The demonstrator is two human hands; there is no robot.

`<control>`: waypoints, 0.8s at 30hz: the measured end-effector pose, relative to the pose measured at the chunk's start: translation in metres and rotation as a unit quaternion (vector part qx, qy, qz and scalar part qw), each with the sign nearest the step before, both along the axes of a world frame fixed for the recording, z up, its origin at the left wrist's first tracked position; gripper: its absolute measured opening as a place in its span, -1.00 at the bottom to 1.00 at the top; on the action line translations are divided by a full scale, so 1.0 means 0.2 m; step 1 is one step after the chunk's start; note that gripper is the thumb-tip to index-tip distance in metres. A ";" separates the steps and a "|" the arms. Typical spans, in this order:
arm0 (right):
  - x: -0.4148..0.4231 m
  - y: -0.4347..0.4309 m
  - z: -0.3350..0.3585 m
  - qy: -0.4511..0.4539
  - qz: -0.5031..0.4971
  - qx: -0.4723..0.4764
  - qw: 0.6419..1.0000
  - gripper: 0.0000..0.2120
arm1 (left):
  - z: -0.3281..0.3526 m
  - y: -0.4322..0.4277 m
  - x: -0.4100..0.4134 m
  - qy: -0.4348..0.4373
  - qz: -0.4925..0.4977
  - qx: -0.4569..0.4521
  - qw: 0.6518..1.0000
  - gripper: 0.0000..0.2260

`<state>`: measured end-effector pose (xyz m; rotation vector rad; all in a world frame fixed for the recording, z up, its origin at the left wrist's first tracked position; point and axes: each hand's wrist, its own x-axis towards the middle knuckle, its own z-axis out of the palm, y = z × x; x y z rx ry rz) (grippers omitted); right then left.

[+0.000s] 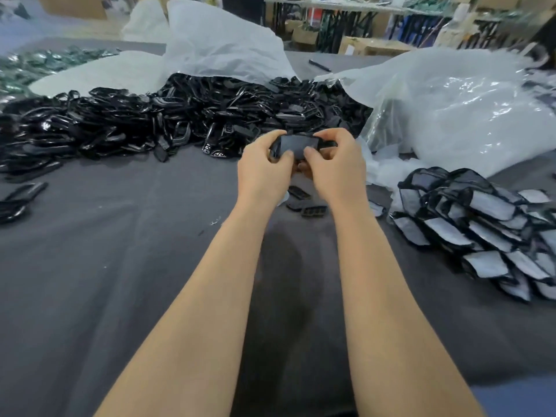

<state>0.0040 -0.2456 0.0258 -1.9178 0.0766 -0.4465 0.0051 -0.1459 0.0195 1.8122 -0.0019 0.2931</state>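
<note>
Both my hands meet above the grey cloth table [120, 251], just in front of a big heap of black plastic frames [150, 121]. My left hand [264, 173] and my right hand [337, 170] together grip one small black piece [298, 145] with a flat grey face, thumbs pressed on its near edge and fingers curled over its ends. Below my hands lie a few loose black parts [310, 206] on the cloth.
A stack of black-rimmed pieces with grey faces [481, 224] sits at the right. Clear plastic bags [451, 100] bulge behind it, and a white bag [216, 43] spills the black heap. A black pen [319, 65] lies far back. Green parts [36, 64] pile at far left.
</note>
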 end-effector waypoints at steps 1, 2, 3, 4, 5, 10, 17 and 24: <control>-0.02 -0.07 0.03 -0.014 -0.025 -0.007 1.000 -0.82 | 0.02 -0.08 0.01 -0.005 -0.018 -0.011 1.000 -0.68; -0.03 -0.16 0.05 -0.023 -0.052 -0.013 0.998 -0.83 | 0.05 -0.17 0.02 -0.007 -0.037 -0.020 0.999 -0.69; -0.05 -0.24 0.07 -0.027 -0.079 -0.017 0.996 -0.83 | 0.07 -0.26 0.01 -0.005 -0.057 -0.026 0.998 -0.69; -0.07 -0.33 0.08 -0.028 -0.105 -0.012 0.994 -0.84 | 0.08 -0.36 0.01 0.000 -0.078 -0.031 0.996 -0.69; -0.09 -0.41 0.09 -0.027 -0.133 -0.004 0.991 -0.85 | 0.10 -0.46 -0.01 0.005 -0.102 -0.039 0.994 -0.70; -0.23 -0.75 0.06 -0.032 -0.305 -0.058 0.950 -0.81 | 0.09 -0.86 -0.09 -0.007 -0.134 0.014 0.991 -0.87; -0.31 -0.90 -0.04 0.075 -0.398 -0.114 0.907 -0.78 | -0.02 -1.09 -0.11 0.008 -0.118 0.231 0.966 -0.77; -0.30 -0.88 -0.05 0.090 -0.427 -0.152 0.887 -0.69 | -0.04 -1.08 -0.08 0.020 -0.097 0.240 0.966 -0.74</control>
